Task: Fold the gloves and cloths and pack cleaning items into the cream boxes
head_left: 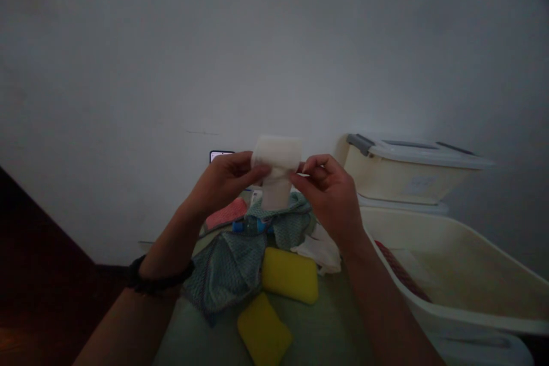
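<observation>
A piece of thin white tissue paper [278, 151] is held up in front of the wall, pinched between both hands. Its upper part is wide and folded or rolled, I cannot tell which; a narrower strip hangs below. My left hand [227, 178] grips its left side, thumb in front. My right hand [328, 191] pinches the right side near the strip's top. Under the hands lie crumpled blue-green cloths [229, 266], a pink cloth [226, 213] and a crumpled white cloth or paper [321, 249].
Two yellow sponges [289, 275] lie on the pale green surface [315, 326] nearer me. A phone [221, 154] stands behind my left hand. At right are an open cream bin [472, 274] with a red item inside and a lidded box [403, 174].
</observation>
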The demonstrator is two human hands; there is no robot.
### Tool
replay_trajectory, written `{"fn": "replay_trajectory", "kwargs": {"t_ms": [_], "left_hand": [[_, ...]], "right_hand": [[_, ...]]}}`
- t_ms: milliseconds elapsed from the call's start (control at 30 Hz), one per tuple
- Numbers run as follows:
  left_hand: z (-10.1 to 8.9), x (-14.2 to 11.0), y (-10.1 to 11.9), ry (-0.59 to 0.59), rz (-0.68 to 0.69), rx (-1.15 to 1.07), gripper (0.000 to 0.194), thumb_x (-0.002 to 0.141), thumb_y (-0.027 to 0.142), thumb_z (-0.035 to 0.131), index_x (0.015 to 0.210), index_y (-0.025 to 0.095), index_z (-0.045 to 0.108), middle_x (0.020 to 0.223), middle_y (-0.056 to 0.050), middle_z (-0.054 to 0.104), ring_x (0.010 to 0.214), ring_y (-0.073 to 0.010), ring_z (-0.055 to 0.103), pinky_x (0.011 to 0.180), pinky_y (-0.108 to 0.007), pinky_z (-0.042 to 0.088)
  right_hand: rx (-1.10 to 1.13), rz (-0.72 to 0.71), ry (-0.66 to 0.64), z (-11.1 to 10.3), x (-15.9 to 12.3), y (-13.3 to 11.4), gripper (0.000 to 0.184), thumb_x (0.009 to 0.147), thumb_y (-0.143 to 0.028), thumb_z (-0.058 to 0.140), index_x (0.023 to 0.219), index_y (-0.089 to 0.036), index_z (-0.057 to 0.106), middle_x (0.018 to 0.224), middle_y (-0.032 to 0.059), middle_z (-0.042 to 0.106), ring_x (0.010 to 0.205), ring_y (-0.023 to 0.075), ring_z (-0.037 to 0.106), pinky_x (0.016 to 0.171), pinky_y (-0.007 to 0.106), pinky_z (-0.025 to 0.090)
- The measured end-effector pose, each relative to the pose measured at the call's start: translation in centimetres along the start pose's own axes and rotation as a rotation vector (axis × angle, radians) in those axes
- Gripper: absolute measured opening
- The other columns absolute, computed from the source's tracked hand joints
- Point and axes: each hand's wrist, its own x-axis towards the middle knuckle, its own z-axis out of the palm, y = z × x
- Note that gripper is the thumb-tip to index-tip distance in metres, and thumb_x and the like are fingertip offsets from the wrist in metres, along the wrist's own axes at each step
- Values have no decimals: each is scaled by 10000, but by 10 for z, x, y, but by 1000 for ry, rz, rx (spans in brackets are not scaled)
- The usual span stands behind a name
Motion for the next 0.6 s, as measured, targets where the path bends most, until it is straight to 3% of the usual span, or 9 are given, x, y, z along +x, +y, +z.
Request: {"fn": "replay_trajectory", "kwargs": {"t_ms": [167, 267, 367, 467, 600], "left_hand": [[-3, -8, 22, 150, 192, 274, 176, 699, 173, 665, 861, 209, 725, 840, -24, 720, 729, -148, 639, 666, -210, 485], [0, -8, 24, 177, 200, 250, 195, 668, 155, 679, 851, 205, 724, 852, -34, 722, 752, -162, 645, 658, -212, 488], [3, -7, 22, 211, 160, 210, 207, 663, 149, 678, 859, 199, 721, 851, -42, 721, 765, -170, 646, 664, -225, 495], [4, -5, 20, 164, 104, 151, 259, 648, 161, 698, 906, 187, 712, 845, -46, 723, 739, -164, 650, 642, -220, 498], [1, -4, 17, 49, 82, 122, 287, 661, 186, 698, 947, 189, 711, 841, -41, 729, 715, -156, 659, 613, -206, 501]], "right_hand": [[122, -73, -25, 8, -4, -8, 199, 755, -163, 598, 816, -244, 427, 947, 8, 686, 913, 149, 634, 771, 304, 502], [68, -108, -17, 7, -2, -7, 248, 729, -167, 637, 905, -244, 481, 1038, 24, 665, 939, 144, 616, 740, 276, 503], [-54, -73, -38, 4, 0, -2, 213, 733, -209, 634, 935, -228, 566, 948, 19, 675, 865, 140, 627, 736, 278, 508], [-81, -17, -58, 2, 2, 2, 147, 736, -240, 631, 880, -211, 629, 799, 1, 690, 743, 136, 642, 715, 291, 521], [-48, 46, -30, 2, 1, 0, 112, 717, -226, 650, 826, -203, 662, 772, -4, 710, 725, 139, 656, 683, 278, 532]]}}
